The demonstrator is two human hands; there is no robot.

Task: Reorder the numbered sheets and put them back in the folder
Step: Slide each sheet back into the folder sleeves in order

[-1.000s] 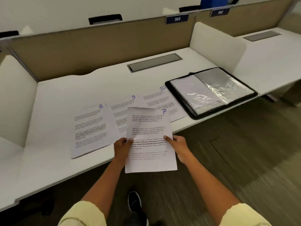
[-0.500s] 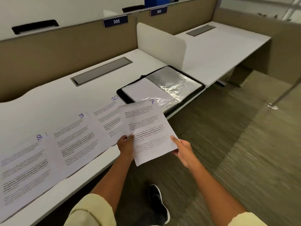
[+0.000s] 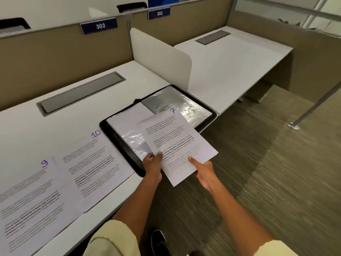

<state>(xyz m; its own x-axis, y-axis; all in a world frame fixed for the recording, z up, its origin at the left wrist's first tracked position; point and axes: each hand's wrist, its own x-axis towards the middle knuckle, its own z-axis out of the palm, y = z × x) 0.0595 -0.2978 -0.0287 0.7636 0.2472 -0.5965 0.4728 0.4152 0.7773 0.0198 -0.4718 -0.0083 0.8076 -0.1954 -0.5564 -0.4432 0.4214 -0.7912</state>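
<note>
Over the folder (image 3: pixel 121 143), both hands pinch sheet 7 (image 3: pixel 177 145).

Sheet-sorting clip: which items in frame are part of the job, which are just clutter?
Job:
- sheet 7, held by left hand and right hand
- sheet 9 and sheet 10, flat on the desk
- open folder with plastic sleeves

Clutter:
- desk signs 303 and 302
- white divider
- grey cable hatch

This is an open-plan office with numbered workstations. White desks (image 3: pixel 230 67) stand in a row against a tan fabric partition (image 3: pixel 55 58), split by a white rounded divider panel (image 3: pixel 162 58). Blue plates read 303 (image 3: pixel 98 26) and 302 (image 3: pixel 159 13). Grey cable-tray lids (image 3: pixel 81 93) sit in the desktops above striped carpet (image 3: pixel 276 163).
</note>
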